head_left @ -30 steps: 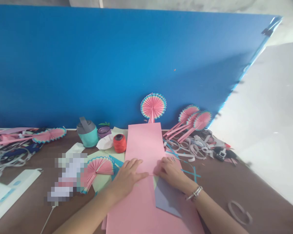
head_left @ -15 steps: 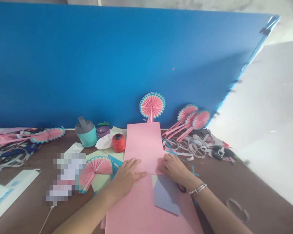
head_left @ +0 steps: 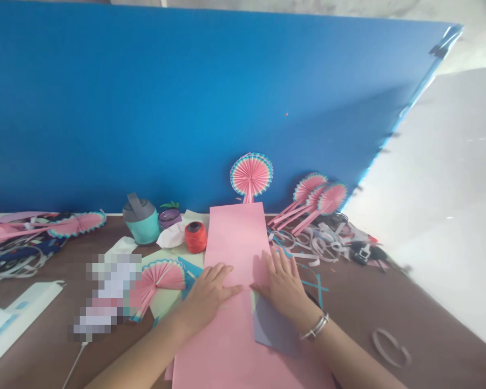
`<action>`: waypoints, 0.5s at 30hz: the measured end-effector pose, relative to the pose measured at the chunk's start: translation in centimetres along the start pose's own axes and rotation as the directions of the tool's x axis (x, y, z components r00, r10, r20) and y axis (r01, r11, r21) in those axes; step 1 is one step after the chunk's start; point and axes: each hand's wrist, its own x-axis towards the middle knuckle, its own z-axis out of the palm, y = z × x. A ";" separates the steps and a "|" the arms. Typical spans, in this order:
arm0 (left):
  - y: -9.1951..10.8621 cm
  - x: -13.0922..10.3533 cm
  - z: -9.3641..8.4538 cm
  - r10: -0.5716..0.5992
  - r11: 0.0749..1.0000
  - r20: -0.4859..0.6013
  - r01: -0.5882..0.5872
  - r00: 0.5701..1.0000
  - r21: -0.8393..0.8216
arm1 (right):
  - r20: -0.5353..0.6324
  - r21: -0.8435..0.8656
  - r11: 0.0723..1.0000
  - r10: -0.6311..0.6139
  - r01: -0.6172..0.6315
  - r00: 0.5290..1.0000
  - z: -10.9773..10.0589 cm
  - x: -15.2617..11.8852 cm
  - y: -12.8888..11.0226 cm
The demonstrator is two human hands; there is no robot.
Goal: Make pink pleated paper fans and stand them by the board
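A long strip of pink paper (head_left: 238, 237) lies in front of me, its far end near the blue board. My left hand (head_left: 213, 289) rests on its left edge, fingers spread and thumb pointing right. On the right edge lies my right hand (head_left: 281, 281), a bracelet at the wrist, with fingers stretched out and apart. Partly under that hand and forearm is a grey-blue piece of paper (head_left: 271, 327), on top of wider pink paper. Neither hand grips anything. Beyond the strip, a round pleated paper fan (head_left: 251, 175) leans on the board.
Left of the strip are a red thread spool (head_left: 195, 237), a teal cup (head_left: 141, 222), a half-open pleated fan (head_left: 166, 274) and a white power strip (head_left: 24, 319). Several pink fans (head_left: 322, 197) and curled white strips (head_left: 328, 246) lie to the right. A blue board (head_left: 186, 108) stands behind.
My right hand has opened from bent fingers into a flat, spread pose on the paper. The left hand stays in place on the pink strip.
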 end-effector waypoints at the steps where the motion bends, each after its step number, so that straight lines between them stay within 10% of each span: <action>1: 0.0 0.0 0.0 -0.004 1.000 0.005 0.004 1.000 -0.008 | 0.024 -0.006 1.000 0.013 -0.013 1.000 -0.1 0.0 0.6; 15: -0.1 -0.1 0.0 -0.012 0.999 0.002 0.012 1.000 -0.043 | 0.197 0.036 0.997 0.067 -0.075 0.978 -2.3 1.3 5.5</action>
